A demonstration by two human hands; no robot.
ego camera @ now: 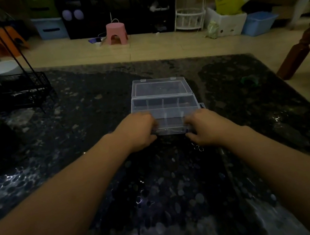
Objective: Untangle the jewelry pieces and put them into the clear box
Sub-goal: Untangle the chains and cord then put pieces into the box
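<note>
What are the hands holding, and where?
Both hands, left hand and right hand, grip the clear box at its near front corners.

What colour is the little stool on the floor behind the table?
Pink; the stool shows clearly in the head view.

A dark speckled table (87, 112) carries an open clear box (165, 103); small metal rings (197, 148) lie just near of it, a black wire rack (22, 88) far left

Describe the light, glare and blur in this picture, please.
Head view: dim overall; the dark table shows small bright glare spots near its edges; the clear box is fairly sharp, the left hand and right hand soft, corners blurred and bent.
</note>
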